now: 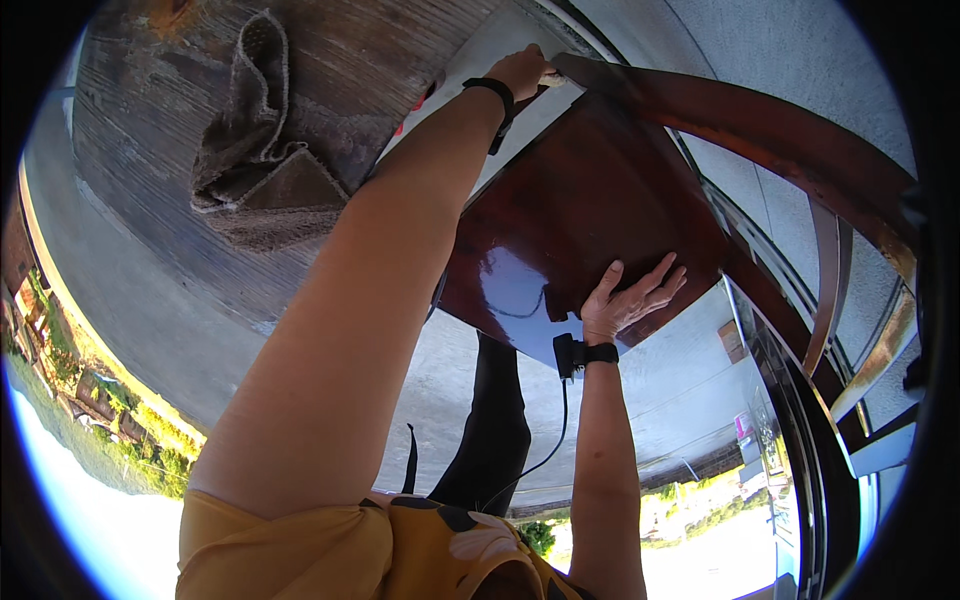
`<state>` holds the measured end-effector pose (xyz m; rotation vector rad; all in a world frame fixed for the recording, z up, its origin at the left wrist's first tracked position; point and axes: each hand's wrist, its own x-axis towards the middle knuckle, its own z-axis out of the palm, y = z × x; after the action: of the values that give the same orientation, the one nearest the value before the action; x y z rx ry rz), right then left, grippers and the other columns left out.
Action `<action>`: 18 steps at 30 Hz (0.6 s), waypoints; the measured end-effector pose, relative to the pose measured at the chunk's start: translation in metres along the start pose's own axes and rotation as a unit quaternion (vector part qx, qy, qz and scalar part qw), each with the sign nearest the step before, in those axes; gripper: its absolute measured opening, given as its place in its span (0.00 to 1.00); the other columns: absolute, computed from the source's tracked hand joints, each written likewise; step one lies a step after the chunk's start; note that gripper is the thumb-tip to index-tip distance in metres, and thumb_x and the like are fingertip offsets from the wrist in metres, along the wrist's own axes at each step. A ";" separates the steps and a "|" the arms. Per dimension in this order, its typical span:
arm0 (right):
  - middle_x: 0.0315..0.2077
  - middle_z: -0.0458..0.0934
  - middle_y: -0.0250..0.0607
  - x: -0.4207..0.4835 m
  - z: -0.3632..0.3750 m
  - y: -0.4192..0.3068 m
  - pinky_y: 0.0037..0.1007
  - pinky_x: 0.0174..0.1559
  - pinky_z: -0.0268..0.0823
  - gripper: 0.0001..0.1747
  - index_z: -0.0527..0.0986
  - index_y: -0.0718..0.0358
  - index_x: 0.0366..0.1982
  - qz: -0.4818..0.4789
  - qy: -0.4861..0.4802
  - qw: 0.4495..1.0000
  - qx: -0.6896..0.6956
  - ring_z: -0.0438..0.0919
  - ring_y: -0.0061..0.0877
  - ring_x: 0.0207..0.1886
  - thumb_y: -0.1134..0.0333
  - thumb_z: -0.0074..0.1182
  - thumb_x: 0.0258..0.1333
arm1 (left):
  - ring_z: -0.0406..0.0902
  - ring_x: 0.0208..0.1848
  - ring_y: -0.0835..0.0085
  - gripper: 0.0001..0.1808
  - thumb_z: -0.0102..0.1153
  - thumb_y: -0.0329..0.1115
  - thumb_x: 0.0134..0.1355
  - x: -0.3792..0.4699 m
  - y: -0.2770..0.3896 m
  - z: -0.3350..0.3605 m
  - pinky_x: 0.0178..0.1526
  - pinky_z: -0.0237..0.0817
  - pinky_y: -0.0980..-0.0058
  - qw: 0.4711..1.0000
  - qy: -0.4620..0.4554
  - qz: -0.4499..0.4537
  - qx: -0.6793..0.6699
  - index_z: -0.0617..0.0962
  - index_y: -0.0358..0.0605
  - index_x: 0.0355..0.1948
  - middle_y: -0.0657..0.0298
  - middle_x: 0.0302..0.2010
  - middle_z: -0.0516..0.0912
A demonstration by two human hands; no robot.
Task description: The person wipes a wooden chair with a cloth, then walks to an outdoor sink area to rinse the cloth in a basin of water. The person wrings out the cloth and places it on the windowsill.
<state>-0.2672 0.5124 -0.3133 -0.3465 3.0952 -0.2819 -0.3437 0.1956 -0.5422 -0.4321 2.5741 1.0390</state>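
Note:
My left hand (522, 73) reaches far forward, its fingers curled on a small pale object (553, 79) whose kind I cannot make out. It is beside the end of the curved armrest (675, 94) of a dark red wooden chair. My right hand (630, 301) lies over the near right part of the glossy chair seat (570, 195), palm down with fingers spread and nothing held. Both wrists wear black straps; the right one bears a small black device (568, 355) with a cable. A crumpled brown cloth (262, 176) rests on a weathered wooden surface to the left.
The weathered wooden tabletop (150, 150) fills the upper left. Curved chair slats (829, 277) rise at the right, before a grey floor. A dark-clad leg (491, 420) shows below the seat. The black cable (559, 442) runs from my right wrist towards my body.

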 end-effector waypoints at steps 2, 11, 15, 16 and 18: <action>0.74 0.46 0.55 0.000 0.001 0.001 0.64 0.70 0.49 0.52 0.53 0.58 0.76 -0.008 0.008 1.000 0.002 0.43 0.54 0.77 0.29 0.39 0.64 | 0.78 0.57 0.52 0.24 0.57 0.24 0.64 0.000 0.000 0.006 0.59 0.72 0.58 0.999 -0.024 0.027 -0.004 0.81 0.59 0.58 0.56 0.55 0.76; 0.73 0.48 0.59 0.003 -0.001 -0.003 0.65 0.69 0.47 0.50 0.54 0.60 0.76 -0.029 0.018 0.999 -0.008 0.45 0.58 0.76 0.33 0.42 0.65 | 0.81 0.55 0.48 0.09 0.58 0.26 0.65 -0.088 -0.022 0.015 0.55 0.71 0.56 0.991 -0.119 -0.033 -0.049 0.79 0.39 0.47 0.48 0.47 0.84; 0.73 0.48 0.59 0.002 -0.001 -0.003 0.65 0.69 0.48 0.49 0.53 0.60 0.76 -0.025 0.014 1.000 -0.003 0.45 0.59 0.76 0.34 0.42 0.65 | 0.83 0.51 0.49 0.06 0.61 0.26 0.59 -0.121 -0.039 0.034 0.53 0.75 0.57 0.975 -0.210 -0.060 0.033 0.84 0.42 0.37 0.48 0.46 0.82; 0.73 0.48 0.60 0.002 -0.001 -0.002 0.65 0.69 0.48 0.49 0.53 0.60 0.76 -0.024 0.014 1.000 -0.004 0.45 0.59 0.76 0.34 0.42 0.65 | 0.83 0.50 0.49 0.04 0.62 0.27 0.58 -0.134 -0.045 0.041 0.52 0.76 0.57 0.966 -0.243 -0.054 0.065 0.86 0.44 0.34 0.50 0.45 0.81; 0.73 0.48 0.60 0.002 0.000 -0.001 0.65 0.69 0.48 0.49 0.53 0.59 0.76 -0.024 0.012 1.000 -0.009 0.45 0.59 0.76 0.34 0.42 0.66 | 0.84 0.46 0.50 0.05 0.65 0.31 0.55 -0.148 -0.065 0.049 0.50 0.76 0.55 0.945 -0.315 -0.035 0.076 0.86 0.44 0.32 0.50 0.41 0.84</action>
<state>-0.2684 0.5107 -0.3126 -0.4215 3.1190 -0.2603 -0.1757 0.2088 -0.5547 -0.1172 2.0247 0.7813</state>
